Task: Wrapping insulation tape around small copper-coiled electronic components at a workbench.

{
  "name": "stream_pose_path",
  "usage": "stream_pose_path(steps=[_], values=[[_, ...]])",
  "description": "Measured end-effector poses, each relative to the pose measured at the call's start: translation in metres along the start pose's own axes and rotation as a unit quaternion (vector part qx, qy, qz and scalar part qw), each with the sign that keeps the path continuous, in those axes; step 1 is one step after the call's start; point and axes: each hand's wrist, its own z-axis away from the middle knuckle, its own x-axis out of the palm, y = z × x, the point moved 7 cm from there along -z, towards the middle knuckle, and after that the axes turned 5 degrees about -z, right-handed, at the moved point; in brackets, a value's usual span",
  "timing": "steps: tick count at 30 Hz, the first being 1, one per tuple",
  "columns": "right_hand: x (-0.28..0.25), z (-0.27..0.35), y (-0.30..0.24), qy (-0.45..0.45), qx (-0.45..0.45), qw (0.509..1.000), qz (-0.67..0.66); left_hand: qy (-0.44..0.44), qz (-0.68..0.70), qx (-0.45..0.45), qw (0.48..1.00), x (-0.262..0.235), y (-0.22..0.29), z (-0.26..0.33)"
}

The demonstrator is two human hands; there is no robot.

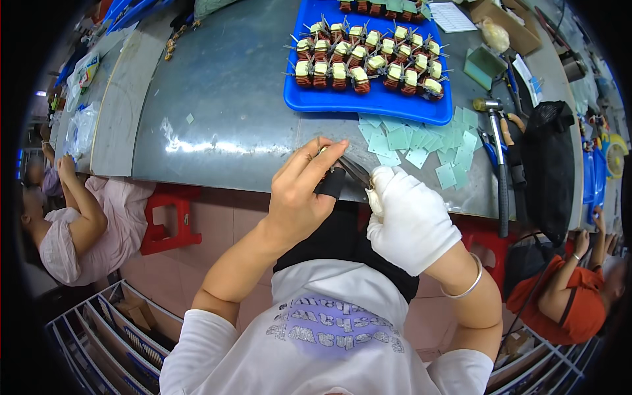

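Observation:
My left hand [299, 187], bare with a black cover on one digit, is closed around a small coil [323, 150]. Only a thin wire end and a pale yellow bit of it show between the fingers. In my right hand [413, 220], which wears a white glove, is a pair of pliers [355, 172]. Their dark jaws reach left to the fingers of my left hand, at the table's front edge. Whether the jaws grip the wire is hidden. Beyond my hands, a blue tray [368, 112] holds rows of copper-red coils [339, 76] with pale yellow tops and grey leads.
Thin greenish square sheets [421, 141] lie scattered on the metal table [217, 99]. A hammer [497, 151] and a black bag [550, 171] are at the right. A red stool [170, 217] and a seated person [99, 224] are at the left; another person [566, 296] sits at the right.

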Motion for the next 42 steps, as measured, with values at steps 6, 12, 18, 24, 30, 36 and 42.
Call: stream_pose_path(steps=[6, 12, 18, 24, 30, 36, 42], values=[[0.003, -0.001, -0.003, 0.003, -0.008, 0.994, 0.111, -0.004, 0.010, -0.026, 1.000, 0.000, -0.002, 0.005], [0.007, -0.003, -0.001, 0.018, -0.011, 0.988, 0.155, -0.049, 0.056, -0.108, 0.991, 0.004, -0.013, 0.007], [-0.008, -0.002, 0.001, 0.066, -0.056, 0.990, 0.107, -0.102, 0.362, -0.321, 0.869, 0.020, -0.030, 0.015], [-0.006, 0.002, -0.008, 0.036, -0.051, 0.994, 0.089, -0.124, 0.377, -0.323, 0.859, 0.023, -0.032, 0.017], [-0.003, -0.002, -0.015, 0.040, -0.066, 0.987, 0.138, -0.117, 0.335, -0.282, 0.892, 0.021, -0.031, 0.017], [0.004, -0.003, -0.015, 0.046, -0.053, 0.983, 0.172, -0.065, 0.238, -0.215, 0.945, 0.016, -0.024, 0.011], [0.010, -0.004, -0.014, 0.024, -0.039, 0.992, 0.120, -0.038, 0.178, -0.201, 0.962, 0.015, -0.020, 0.017]])
